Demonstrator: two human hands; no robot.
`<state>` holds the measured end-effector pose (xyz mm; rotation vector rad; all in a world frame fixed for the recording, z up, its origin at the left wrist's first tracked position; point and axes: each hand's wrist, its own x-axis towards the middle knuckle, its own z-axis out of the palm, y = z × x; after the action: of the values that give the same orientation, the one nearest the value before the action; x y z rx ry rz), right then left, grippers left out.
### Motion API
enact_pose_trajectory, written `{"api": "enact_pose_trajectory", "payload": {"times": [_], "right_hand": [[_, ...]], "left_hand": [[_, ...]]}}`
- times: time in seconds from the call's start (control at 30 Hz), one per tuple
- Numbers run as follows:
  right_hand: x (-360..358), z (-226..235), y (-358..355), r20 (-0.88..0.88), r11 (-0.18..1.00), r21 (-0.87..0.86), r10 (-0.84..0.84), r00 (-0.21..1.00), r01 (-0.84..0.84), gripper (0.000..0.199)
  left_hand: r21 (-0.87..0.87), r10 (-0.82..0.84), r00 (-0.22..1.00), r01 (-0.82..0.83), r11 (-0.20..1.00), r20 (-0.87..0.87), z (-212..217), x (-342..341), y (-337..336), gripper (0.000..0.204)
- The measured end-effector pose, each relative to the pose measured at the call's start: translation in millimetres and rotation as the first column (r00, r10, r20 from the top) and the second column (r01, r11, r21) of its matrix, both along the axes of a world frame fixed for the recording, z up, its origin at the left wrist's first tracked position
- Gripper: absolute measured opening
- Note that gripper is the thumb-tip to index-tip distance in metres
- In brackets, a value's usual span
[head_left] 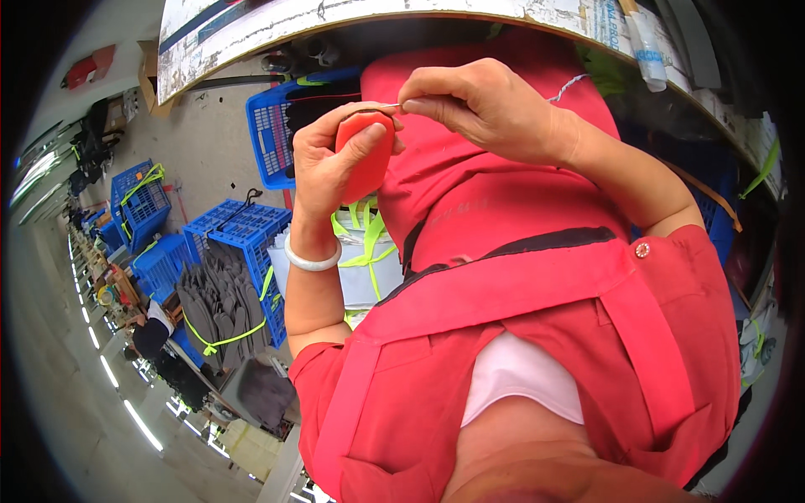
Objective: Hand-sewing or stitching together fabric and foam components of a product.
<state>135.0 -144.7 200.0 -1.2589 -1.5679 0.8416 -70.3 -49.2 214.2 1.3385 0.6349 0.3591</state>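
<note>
Wrapped around a red-orange, flat, rounded piece (366, 172) with a dark upper edge is my left hand (325, 155), its thumb pressed on the face of the piece. A white bangle (312, 260) circles that wrist. My right hand (478, 105) pinches a thin, pale, needle-like thing (394, 105) with thumb and forefinger. That thing reaches across to the upper edge of the red piece, where my left fingertips are. Its exact kind is too small to make out. Both hands are raised over my red apron (503, 210).
A worn white-topped table (277, 29) runs along the far side. To the left stand blue plastic crates (267, 130), one beside a bundle of grey pieces (222, 306) tied with yellow-green strip. A tied white stack (369, 268) is by my left forearm. A person (153, 335) is farther off.
</note>
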Motion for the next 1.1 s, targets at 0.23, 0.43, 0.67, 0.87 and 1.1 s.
{"api": "enact_pose_trajectory", "payload": {"times": [0.23, 0.43, 0.67, 0.87, 1.1], "right_hand": [[-3.3, -2.4, 2.7, 0.08, 0.995, -0.046, 0.09, 0.993, -0.086, 0.012], [-5.4, -6.7, 0.1, 0.253, 0.995, 0.012, 0.094, 0.963, -0.101, 0.02], [-20.6, -25.2, -0.5, -0.768, 0.856, -0.346, -0.024, 0.64, -0.383, 0.024], [1.9, -18.6, 16.2, -0.261, 0.923, -0.324, 0.122, 0.958, -0.206, 0.022], [-17.9, -5.1, 8.2, -0.193, 0.964, -0.221, 0.105, 0.976, -0.147, 0.014]], "left_hand": [[-0.021, 0.013, 0.999, -0.014, 1.0, -0.037, -4.5, -6.3, -4.0, 0.021], [0.036, -0.045, 0.996, 0.048, 0.998, -0.079, -7.7, -8.8, -4.9, 0.018], [-0.031, 0.02, 1.0, -0.021, 0.999, -0.023, -8.4, -6.6, -8.1, 0.015], [-0.129, 0.11, 0.994, -0.109, 0.986, -0.002, -14.1, -16.6, -4.1, 0.022], [-0.181, 0.081, 0.995, -0.068, 0.981, 0.065, -19.3, -19.6, -1.3, 0.023]]}}
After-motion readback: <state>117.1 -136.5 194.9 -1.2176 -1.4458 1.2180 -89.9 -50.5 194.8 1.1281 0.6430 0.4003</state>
